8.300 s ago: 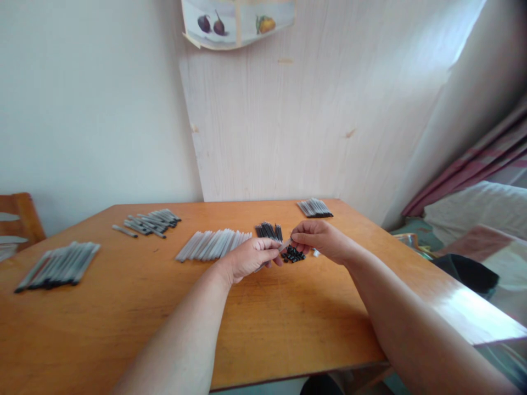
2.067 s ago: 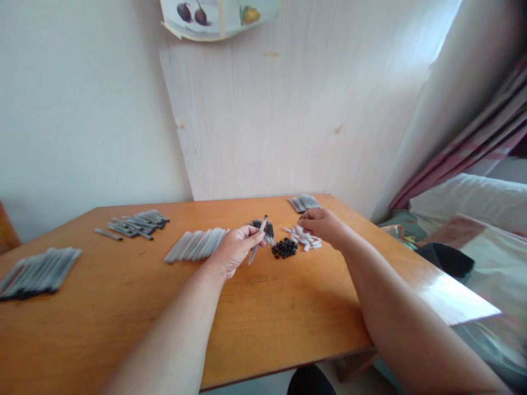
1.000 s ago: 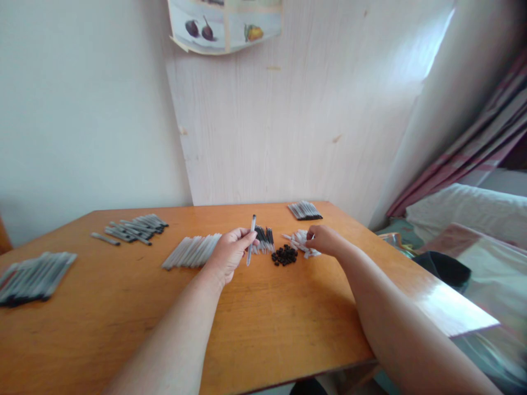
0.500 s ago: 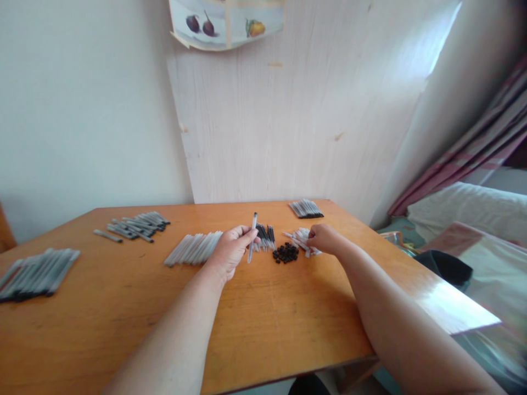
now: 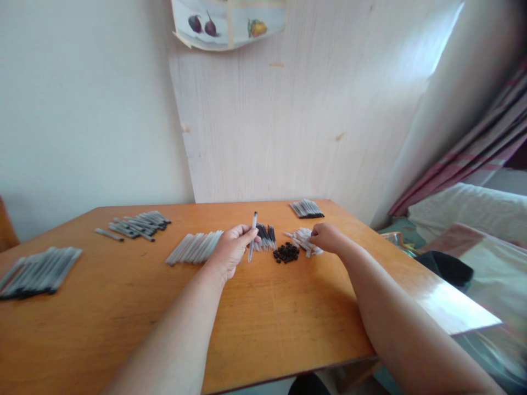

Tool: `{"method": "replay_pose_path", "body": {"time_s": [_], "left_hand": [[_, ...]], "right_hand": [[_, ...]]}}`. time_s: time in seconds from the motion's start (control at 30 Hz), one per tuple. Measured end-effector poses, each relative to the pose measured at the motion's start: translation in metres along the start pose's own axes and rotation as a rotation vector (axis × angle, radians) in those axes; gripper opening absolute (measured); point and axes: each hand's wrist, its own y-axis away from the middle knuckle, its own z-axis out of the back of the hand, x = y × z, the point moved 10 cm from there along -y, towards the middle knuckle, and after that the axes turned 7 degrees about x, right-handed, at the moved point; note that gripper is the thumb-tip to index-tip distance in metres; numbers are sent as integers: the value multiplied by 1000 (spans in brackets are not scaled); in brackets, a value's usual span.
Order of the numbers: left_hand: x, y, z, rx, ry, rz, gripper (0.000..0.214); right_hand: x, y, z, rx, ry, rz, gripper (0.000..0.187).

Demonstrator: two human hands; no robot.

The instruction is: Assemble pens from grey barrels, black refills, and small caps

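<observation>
My left hand (image 5: 231, 249) is closed on a thin clear pen barrel (image 5: 252, 237), held nearly upright over the wooden table (image 5: 267, 318). My right hand (image 5: 326, 237) reaches into a small heap of white pen tips (image 5: 303, 240), fingers pinched together; what they hold is hidden. A little pile of black end plugs (image 5: 286, 253) lies between my hands. Behind the barrel lies a short row of black refills (image 5: 265, 237). A row of clear barrels (image 5: 195, 247) lies left of my left hand.
Grey finished pens lie in a bundle at the far left edge (image 5: 39, 265) and in a loose group at the back left (image 5: 134, 225). Another dark bundle (image 5: 306, 208) sits at the back right. A pale board (image 5: 296, 109) leans on the wall.
My right hand has gone from the black plugs to the white tip heap. My left hand has tilted the barrel upright. In the last half second little has moved.
</observation>
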Motion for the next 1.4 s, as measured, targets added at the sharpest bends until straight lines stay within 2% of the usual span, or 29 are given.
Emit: {"method": "replay_pose_path", "body": {"time_s": [0.2,0.27,0.33,0.4,0.5,0.63,0.73,0.87,1.07,1.4], "left_hand": [[4,-5,5,-17,20,11,31],[5,-7,9,-42,31,8,31],[6,-7,14,-80,55,-1,30],[7,-7,19,-116,96,-11,31],[11,-8,26,-157,166,-20,34],[15,-10,31,-186,248,-24,31],[16,-11,33,-197,312,-34,29],[15,-10,33,-220,382,-45,26],[14,-9,29,-216,438,-41,22],[14,-9,26,-194,400,-43,19]], "right_hand": [[1,2,11,-60,-37,17,12],[6,7,20,-130,-126,42,12],[13,13,24,-157,-308,67,14],[23,18,17,-85,-573,93,18],[53,30,9,5,-913,208,26],[92,48,-4,142,-1186,324,34],[114,60,-14,239,-1227,363,30],[129,69,-26,310,-1190,354,23],[139,71,-37,345,-1168,361,17],[146,75,-35,357,-1193,390,19]]}}
